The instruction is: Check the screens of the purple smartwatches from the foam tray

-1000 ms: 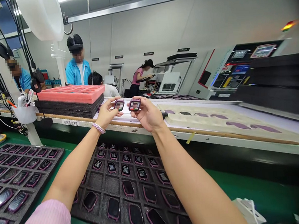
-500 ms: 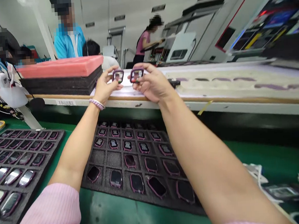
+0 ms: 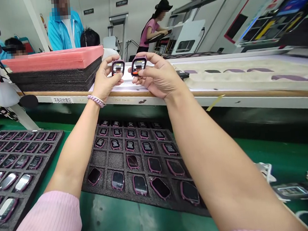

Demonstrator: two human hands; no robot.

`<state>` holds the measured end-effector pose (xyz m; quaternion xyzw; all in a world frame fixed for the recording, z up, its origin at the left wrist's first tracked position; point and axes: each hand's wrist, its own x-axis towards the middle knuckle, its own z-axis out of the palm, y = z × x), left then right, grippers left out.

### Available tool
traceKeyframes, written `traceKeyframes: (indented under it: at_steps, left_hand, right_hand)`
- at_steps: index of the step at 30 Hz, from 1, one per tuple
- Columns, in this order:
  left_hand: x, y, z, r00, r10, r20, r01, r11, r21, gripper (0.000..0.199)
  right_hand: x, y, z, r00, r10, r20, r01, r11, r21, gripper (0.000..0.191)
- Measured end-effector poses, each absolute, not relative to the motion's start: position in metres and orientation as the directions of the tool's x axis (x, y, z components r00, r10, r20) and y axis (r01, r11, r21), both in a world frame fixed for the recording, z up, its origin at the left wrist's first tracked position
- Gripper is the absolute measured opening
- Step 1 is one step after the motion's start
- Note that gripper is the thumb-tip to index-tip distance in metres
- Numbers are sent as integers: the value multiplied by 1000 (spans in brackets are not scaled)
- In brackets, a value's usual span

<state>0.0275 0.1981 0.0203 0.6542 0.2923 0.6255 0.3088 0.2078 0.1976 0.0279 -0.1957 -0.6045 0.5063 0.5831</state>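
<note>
My left hand (image 3: 105, 78) pinches a purple-framed smartwatch body (image 3: 118, 67) by its edges, thumb near the lower part of the lit screen. A matching smartwatch body is in my right hand (image 3: 158, 74), its thumb on the lower screen of that smartwatch (image 3: 139, 66). Both are raised side by side, slightly apart, in front of the white shelf, screens toward me. Below my forearms lies a black foam tray (image 3: 115, 161) with many similar watch bodies in its square pockets; two pockets at its left side hold nothing. Some screens there show white text, others are dark.
A second foam tray (image 3: 45, 165) of watches sits at the left on the green bench (image 3: 110, 217). Pink foam (image 3: 60, 60) tops black foam sheets on the raised shelf (image 3: 247, 96). A phone-like device (image 3: 292, 191) lies at the right. Several people are beyond the shelf.
My view has tilted and shifted slightly, and the picture is sharper. Both hands still hold the two smartwatches side by side; their screens now face me a little more squarely.
</note>
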Motion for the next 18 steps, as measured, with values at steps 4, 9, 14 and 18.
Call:
traceKeyframes:
  at_steps: [4, 9, 14, 18]
  left_hand:
    - [28, 198, 21, 46, 784, 619, -6, -619, 785, 56]
    - [28, 197, 22, 58, 797, 601, -72, -597, 799, 53]
    - [26, 199, 22, 85, 777, 624, -45, -622, 781, 51]
    - [25, 198, 22, 87, 776, 625, -34, -624, 780, 43]
  right_hand:
    - [207, 196, 29, -234, 836, 495, -336, 409, -849, 46]
    - [208, 199, 29, -246, 833, 495, -318, 413, -853, 44]
    - [212, 204, 27, -318, 791, 523, -332, 424, -843, 46]
    - [213, 205, 25, -342, 769, 540, -333, 438, -835, 41]
